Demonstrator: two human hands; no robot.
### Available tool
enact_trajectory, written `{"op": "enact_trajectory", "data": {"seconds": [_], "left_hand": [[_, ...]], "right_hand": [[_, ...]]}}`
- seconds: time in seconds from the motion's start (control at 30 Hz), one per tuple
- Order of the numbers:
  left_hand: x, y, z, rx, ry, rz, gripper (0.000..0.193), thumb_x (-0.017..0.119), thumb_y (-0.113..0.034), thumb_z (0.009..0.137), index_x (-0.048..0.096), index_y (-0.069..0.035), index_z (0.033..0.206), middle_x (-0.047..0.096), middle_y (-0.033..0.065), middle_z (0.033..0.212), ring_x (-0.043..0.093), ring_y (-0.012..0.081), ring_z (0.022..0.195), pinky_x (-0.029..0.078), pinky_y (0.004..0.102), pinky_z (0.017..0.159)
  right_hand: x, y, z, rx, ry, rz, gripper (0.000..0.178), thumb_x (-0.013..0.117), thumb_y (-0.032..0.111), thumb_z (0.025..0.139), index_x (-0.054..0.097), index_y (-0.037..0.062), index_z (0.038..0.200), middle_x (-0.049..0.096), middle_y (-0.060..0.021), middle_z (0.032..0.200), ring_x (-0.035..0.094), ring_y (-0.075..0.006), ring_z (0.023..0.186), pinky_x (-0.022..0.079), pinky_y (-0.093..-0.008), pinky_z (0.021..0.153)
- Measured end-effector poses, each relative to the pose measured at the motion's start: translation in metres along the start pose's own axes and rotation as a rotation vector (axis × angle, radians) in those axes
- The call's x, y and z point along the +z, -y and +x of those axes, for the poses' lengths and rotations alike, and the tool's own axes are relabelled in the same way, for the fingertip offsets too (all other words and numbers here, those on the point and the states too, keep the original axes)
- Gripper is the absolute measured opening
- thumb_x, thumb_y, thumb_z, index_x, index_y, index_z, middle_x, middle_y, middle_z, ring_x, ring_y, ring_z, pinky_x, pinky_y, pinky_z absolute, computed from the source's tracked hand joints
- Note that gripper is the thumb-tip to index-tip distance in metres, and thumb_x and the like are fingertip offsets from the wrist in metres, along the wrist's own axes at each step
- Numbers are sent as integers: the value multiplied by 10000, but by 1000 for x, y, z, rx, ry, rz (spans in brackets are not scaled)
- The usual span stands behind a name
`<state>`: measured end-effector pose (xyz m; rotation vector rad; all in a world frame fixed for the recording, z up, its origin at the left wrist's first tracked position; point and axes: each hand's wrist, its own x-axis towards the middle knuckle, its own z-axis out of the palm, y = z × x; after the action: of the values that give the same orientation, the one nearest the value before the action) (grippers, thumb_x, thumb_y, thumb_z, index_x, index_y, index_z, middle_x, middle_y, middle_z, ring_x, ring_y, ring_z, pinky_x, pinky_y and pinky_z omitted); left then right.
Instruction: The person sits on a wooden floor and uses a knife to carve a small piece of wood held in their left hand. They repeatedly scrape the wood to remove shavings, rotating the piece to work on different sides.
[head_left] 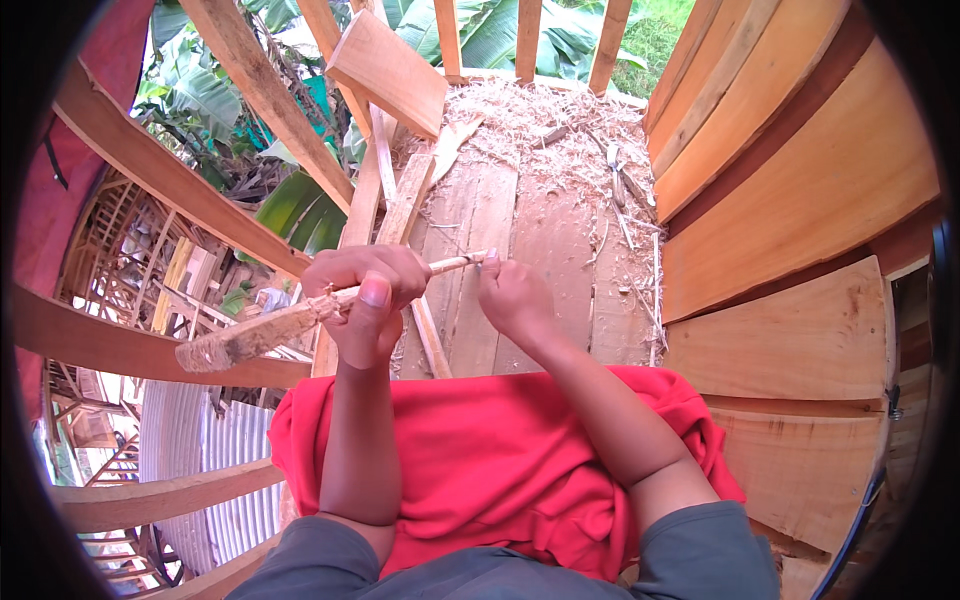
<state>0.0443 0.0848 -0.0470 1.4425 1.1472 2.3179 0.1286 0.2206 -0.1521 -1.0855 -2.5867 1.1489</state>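
My left hand (368,295) is wrapped round a rough wooden stick (250,337), its thumb lying along the wood. The stick slants across in front of me; its thick, splintered end points to the lower left, and its thinner end reaches up to the right. At that thin end my right hand (516,298) is closed, its thumb pressed on the tip. A small dark spot shows on the wood by this thumb, too small to make out. A red cloth (480,440) is spread over my lap below both forearms.
Wood shavings (560,130) cover the far part of the plank floor (550,240). A wooden block (390,75) leans at the far left near loose strips (408,200). Slatted rails (170,190) stand on the left, a board wall (790,180) on the right.
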Motion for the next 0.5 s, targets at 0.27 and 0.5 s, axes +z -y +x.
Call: {"op": "enact_trajectory", "data": {"seconds": [0.27, 0.5], "left_hand": [[-4, -3, 3, 72, 35, -28, 438, 595, -214, 916, 404, -30, 568, 433, 55, 515, 380, 158, 454, 358, 327, 468], [-7, 20, -7, 26, -17, -105, 409, 567, -159, 925, 399, -32, 575, 417, 51, 512, 368, 157, 453, 364, 338, 475]], "right_hand": [[-23, -8, 10, 18, 142, 104, 625, 263, 424, 1030, 645, -42, 866, 657, -303, 877, 632, -479, 869, 468, -555, 812], [-27, -48, 32, 129, 439, 357, 617, 269, 442, 1027, 647, -37, 937, 683, -263, 953, 646, -433, 956, 470, -530, 832]]}}
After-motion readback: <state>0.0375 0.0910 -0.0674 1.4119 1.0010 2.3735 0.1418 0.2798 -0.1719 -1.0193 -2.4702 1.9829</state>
